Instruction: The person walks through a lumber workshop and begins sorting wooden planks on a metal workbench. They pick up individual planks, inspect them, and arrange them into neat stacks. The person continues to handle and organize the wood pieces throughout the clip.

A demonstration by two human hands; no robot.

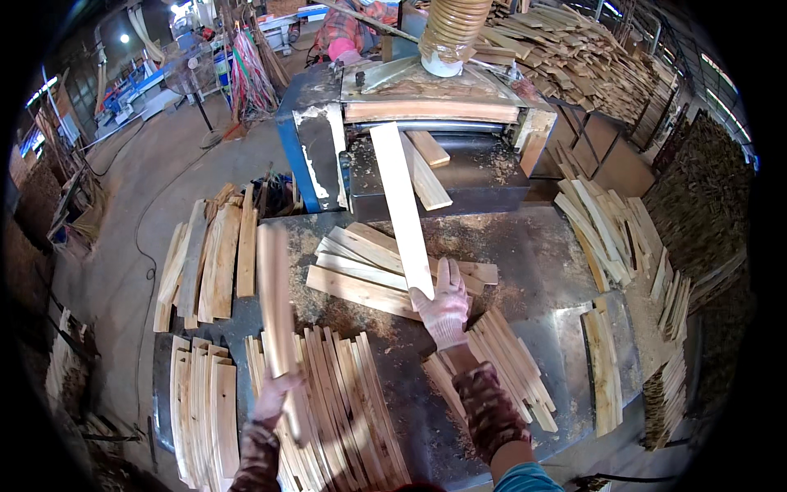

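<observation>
My right hand, in a pale glove, has its thumb on the near end of a bright wooden board and its fingers along the right edge. The board's far end rests at the opening of the planer. At the lower left, my left hand is closed around another wooden board, which stands out steeply and is smeared by motion. Beneath it lies a row of narrow boards. Several loose boards are fanned out on the dark metal table, just left of my right hand.
Two more boards lie on the machine's bed. Stacks of boards line the left and right table edges. A ribbed duct rises from the machine. Behind it, a person in pink headwear is partly hidden. A large wood pile stands back right.
</observation>
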